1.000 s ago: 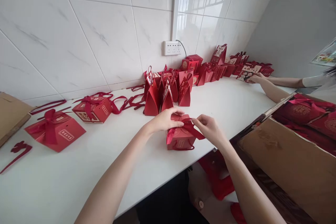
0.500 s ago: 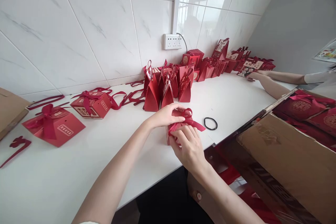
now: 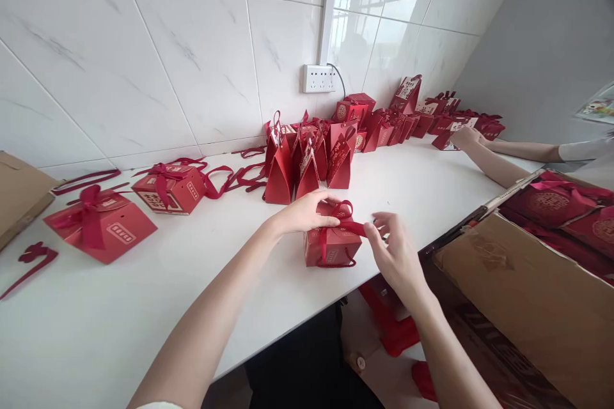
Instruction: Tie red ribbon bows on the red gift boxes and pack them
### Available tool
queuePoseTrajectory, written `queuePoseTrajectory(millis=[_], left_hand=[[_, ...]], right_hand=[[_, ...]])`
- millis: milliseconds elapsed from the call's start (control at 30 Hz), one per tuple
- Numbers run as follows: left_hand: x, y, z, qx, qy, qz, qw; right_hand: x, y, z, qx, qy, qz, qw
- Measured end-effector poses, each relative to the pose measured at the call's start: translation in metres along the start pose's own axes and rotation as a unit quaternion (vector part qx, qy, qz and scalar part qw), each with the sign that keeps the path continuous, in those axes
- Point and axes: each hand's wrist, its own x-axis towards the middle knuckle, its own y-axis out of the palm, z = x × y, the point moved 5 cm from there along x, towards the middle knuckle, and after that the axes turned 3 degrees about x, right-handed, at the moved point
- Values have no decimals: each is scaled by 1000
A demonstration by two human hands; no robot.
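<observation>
A small red gift box [image 3: 330,246] stands near the front edge of the white counter [image 3: 144,307]. A dark red ribbon [image 3: 346,226] runs over its top with a loop showing. My left hand [image 3: 304,212] rests on the box top, fingers curled and pressing the ribbon down. My right hand [image 3: 396,254] is just right of the box, thumb and forefinger pinching the ribbon's free end, the other fingers spread.
Two tied red boxes [image 3: 167,188] lie at the left, loose ribbons beside them. Several red paper bags [image 3: 307,163] stand by the tiled wall. An open cardboard carton [image 3: 527,294] of red boxes sits at right. Another person's hand [image 3: 464,138] reaches the far boxes.
My right hand moved from in front of the box out to its right side, drawing the ribbon end sideways. The hair tie on the counter is now hidden behind it.
</observation>
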Motion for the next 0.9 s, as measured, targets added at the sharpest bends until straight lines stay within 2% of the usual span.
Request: queuePoseTrajectory(millis=[67,133,333,500,567,633,667,700,800,833,900], left_hand=[[0,0,0,1,2,1,1000],[0,0,-1,0,6,-2,1000],[0,1,-1,0,10,-7,1000],[0,1,-1,-2,15,1,1000],[0,1,-1,3,16,0,1000],[0,1,-2,2,20,1,1000],[0,2,-2,0,24,3,1000],[0,2,-1,-3,27,3,1000],[1,4,1,-12,24,5,1000],[0,3,2,-10,19,-2,1000],[-4,-4,4,10,9,-38,999]], right_hand=[[2,6,-11,36,97,114,988],[-2,11,-12,94,136,179,970],[-19,24,-5,219,171,263,924],[-18,18,-11,219,132,333,907],[-4,11,-18,185,116,300,928],[17,4,-24,165,87,216,958],[28,5,-25,169,66,192,964],[37,9,-25,184,39,194,963],[51,30,-19,230,-23,272,934],[53,34,-18,227,-29,278,933],[54,35,-17,212,-20,241,947]])
